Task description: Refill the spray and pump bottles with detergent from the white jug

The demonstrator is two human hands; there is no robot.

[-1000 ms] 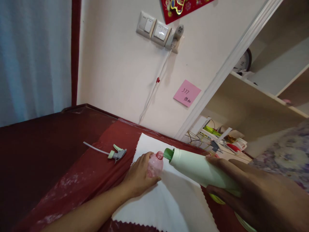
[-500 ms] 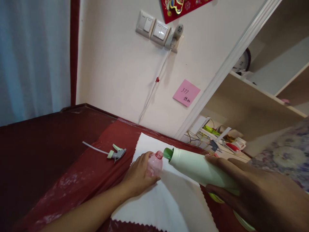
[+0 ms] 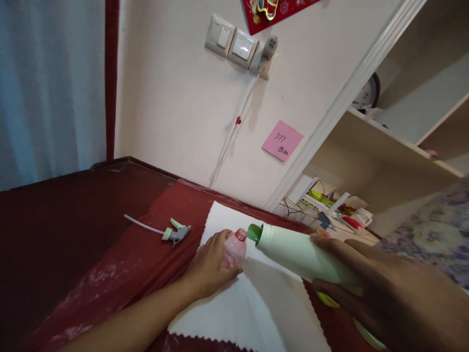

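Observation:
My left hand (image 3: pixel 209 269) is closed around a clear pink bottle (image 3: pixel 234 250), which stands on a white cloth (image 3: pixel 227 310) with zigzag edges. The bottle's neck is uncapped. My right hand (image 3: pixel 384 283) grips a pale green bottle (image 3: pixel 293 249), tilted on its side with its mouth toward the pink bottle. A darker green spout or lip shows at that mouth, right by the pink bottle's opening. Whether liquid is flowing I cannot tell. Left of the cloth lies a spray trigger head (image 3: pixel 176 232) with its thin tube.
A red plastic sheet (image 3: pixel 110 278) covers part of the dark table (image 3: pixel 54 234). The wall behind bears switches, a plug with a white cord (image 3: pixel 229 142) and a pink note (image 3: pixel 282 141). At right are shelves (image 3: pixel 403 139) and a cluttered white surface. Something yellow-green (image 3: pixel 327 299) sits beneath my right hand.
Almost nothing differs. Both hands and both bottles hold the same positions; the whole view has shifted very slightly.

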